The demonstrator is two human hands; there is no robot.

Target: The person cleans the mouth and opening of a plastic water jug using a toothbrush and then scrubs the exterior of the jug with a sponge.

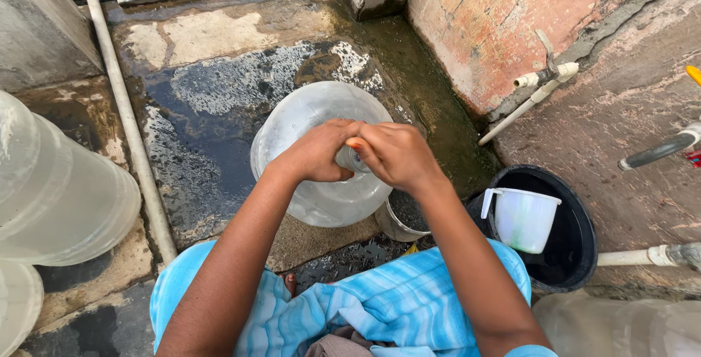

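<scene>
Hands meet over the neck of a large clear water jug (pixel 321 120) standing upright on a wet, stained concrete floor (pixel 212 109), seen from directly above. The left hand (pixel 318 152) wraps around the jug's neck from the left, fingers curled closed on it. The right hand (pixel 398 154) comes in from the right and closes over the jug's mouth, thumb and fingers pinched at the opening; whether a cap sits under them cannot be told, since the hands hide it. Both forearms reach forward from the bottom of the view, above a lap covered in blue striped cloth (pixel 394 298).

Just right of the jug, partly hidden under the right forearm, sits a small metal bowl (pixel 405 215). Further right stands a black bucket (pixel 577 247) with a white plastic mug (pixel 522 218) resting inside it, handle turned to the left. Beyond the bucket, a thin white pipe with a tap (pixel 544 79) runs along the foot of a worn pinkish wall (pixel 496 14).

At the left edge, two more clear jugs (pixel 58 196) lie on their sides, well apart from the one being handled. A pale pipe (pixel 128 120) runs along the floor between them and the upright jug. Another clear container (pixel 621 324) shows at the bottom right corner.
</scene>
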